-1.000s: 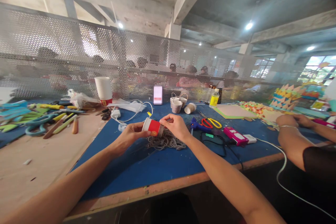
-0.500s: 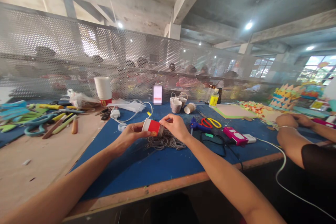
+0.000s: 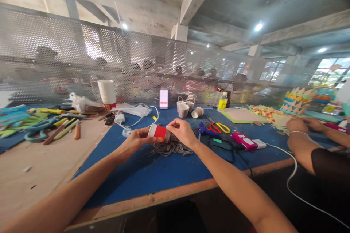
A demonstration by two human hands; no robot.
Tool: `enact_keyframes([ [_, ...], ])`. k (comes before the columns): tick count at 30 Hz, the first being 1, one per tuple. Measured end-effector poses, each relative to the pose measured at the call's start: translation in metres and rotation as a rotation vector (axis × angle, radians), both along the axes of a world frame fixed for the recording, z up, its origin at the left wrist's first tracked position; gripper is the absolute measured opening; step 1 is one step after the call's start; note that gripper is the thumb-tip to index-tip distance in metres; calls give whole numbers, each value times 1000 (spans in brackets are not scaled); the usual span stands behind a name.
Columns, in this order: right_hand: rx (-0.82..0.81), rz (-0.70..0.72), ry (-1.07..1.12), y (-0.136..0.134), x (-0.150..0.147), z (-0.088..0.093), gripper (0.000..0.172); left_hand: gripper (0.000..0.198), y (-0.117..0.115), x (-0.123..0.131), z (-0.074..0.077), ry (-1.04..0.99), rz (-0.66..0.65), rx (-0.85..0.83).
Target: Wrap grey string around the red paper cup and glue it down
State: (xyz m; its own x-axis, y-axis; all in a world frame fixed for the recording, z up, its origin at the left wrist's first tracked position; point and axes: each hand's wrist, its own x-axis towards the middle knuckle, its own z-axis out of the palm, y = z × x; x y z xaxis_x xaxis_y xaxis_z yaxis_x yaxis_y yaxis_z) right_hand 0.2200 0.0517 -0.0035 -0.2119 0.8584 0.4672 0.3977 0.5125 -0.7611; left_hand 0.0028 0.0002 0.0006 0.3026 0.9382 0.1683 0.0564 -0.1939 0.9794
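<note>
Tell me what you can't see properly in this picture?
Head view only.
Mouth of the cup: the left hand covers it.
Bottom of the cup: the right hand hides it.
Screen of the phone: blurred out.
People behind the metal mesh: hazy through its holes.
Neighbour's arm: cut off by the right edge.

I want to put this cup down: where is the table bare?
Bare: blue mat between the grey cord pile and the near table edge; brown board this side of the tools on the left. Crowded: right of the paper cup, with scissors and pink device.
</note>
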Motion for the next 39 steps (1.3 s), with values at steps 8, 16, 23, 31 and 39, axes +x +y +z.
enact_keyframes([
  [8, 7, -5, -3, -1, -1, 0, 18, 32, 2, -1, -3, -4, -5, -11],
  [16, 16, -12, 5, 0, -2, 0, 18, 35, 0, -1, -3, -3, 3, -18],
  [23, 16, -11, 27, -2, -3, 1, 18, 37, 0, 1, -1, 4, -2, -20],
  [31, 29, -9, 43, 0, -4, -2, 17, 36, -1, 2, 0, -8, -3, -18],
  [39, 38, -11, 32, -1, -3, -2, 17, 35, -3, 3, 2, -12, -10, -16],
])
